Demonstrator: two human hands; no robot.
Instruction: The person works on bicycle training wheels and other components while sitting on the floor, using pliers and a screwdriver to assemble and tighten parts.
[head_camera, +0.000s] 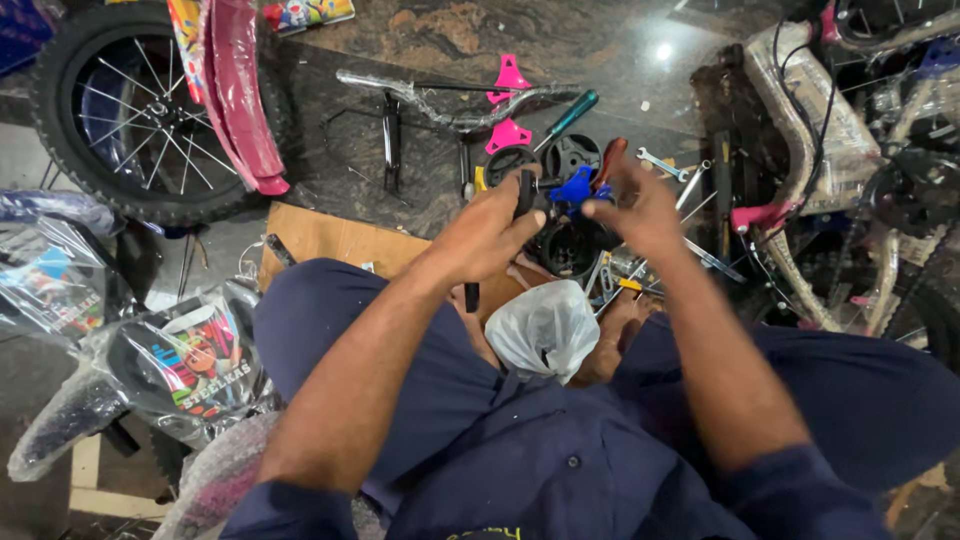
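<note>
Left hand (490, 228): my fingers closed around a black grip (524, 192).
Right hand (640, 205): my fingertips pinching a blue part (574, 188).

My left hand (492, 228) sat just left of the frame's centre, fingers curled tight in a grip, thumb pointing right. My right hand (640, 208) was just right of centre, fingertips pinched toward the left one. Both bare forearms rose from the lower frame, converging, elbows bent.

One head-worn camera looks steeply down, close over the lap and the floor beyond.
</note>
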